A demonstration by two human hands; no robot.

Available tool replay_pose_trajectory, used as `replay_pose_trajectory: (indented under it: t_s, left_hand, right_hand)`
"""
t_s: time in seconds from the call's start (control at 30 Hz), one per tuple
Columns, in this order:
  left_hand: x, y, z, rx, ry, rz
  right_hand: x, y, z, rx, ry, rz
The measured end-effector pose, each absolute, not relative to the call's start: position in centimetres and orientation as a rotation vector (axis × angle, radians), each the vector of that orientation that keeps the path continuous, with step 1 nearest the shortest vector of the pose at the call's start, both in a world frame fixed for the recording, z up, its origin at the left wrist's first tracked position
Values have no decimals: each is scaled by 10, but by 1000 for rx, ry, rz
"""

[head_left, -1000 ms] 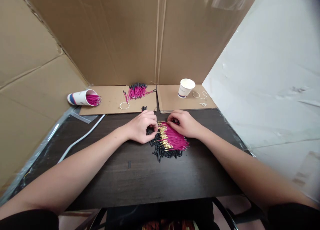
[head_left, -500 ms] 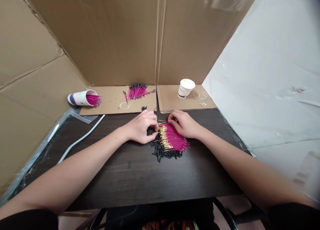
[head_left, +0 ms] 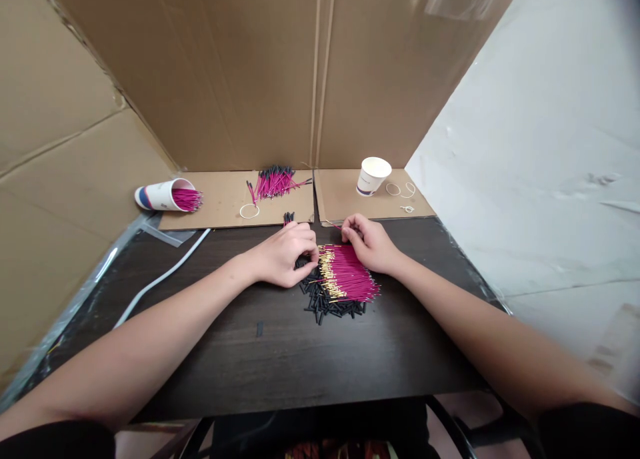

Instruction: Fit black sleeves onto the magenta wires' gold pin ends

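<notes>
A pile of thin magenta wires (head_left: pixel 353 276) with gold-coloured tips lies on the dark table. Short black tubes (head_left: pixel 325 307) are scattered under and around its left and front sides. My right hand (head_left: pixel 367 242) pinches a single magenta wire (head_left: pixel 333 224), its gold end pointing left, just above the pile. To the left of the gold tips, my left hand (head_left: pixel 290 254) is closed with thumb and forefinger together; what it pinches, if anything, is hidden. A few black-capped wires (head_left: pixel 289 218) show behind my left hand.
On cardboard at the back lie magenta wires with black ends (head_left: pixel 275 181) and a white loop (head_left: pixel 249 210). A paper cup (head_left: pixel 373 176) stands right, beside white rings (head_left: pixel 400 190). Another cup (head_left: pixel 155 196) lies tipped at left, holding wires. A pale cable (head_left: pixel 163 277) crosses the table's left side.
My right hand has lifted slightly away from the pile with the single wire, whose gold end now points up-left. My left hand has hardly moved.
</notes>
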State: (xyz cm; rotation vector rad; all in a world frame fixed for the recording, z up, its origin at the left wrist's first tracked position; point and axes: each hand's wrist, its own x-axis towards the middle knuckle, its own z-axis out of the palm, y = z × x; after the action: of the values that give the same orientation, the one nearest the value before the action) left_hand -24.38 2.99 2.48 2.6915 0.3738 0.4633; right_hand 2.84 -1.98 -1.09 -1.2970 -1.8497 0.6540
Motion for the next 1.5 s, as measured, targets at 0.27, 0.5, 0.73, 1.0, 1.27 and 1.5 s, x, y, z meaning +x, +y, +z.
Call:
replay_pose_trajectory:
  t_s: [0.27,0.5,0.73,1.0,1.27,1.5]
  left_hand:
    - [-242,28,23,2690,371,473]
    - [-243,29,23,2680,375,502]
    - [-246,30,25,2725,425,464]
    - [-246,30,29,2741,425,407]
    - [-245,30,26,2724,424,444]
    - [-243,30,28,2650,473,592]
  right_hand:
    - [28,-20,-10,-1292,-1858,651]
    - [28,-19,-11,-1298,-1863,655]
    - [27,-19,-11,-1293,-1857,655]
    - [28,-19,-12,-1295,-1855,655]
    - [28,-20,-11,-1290,-1847,660]
    - [28,-20,-11,-1302,-1831,667]
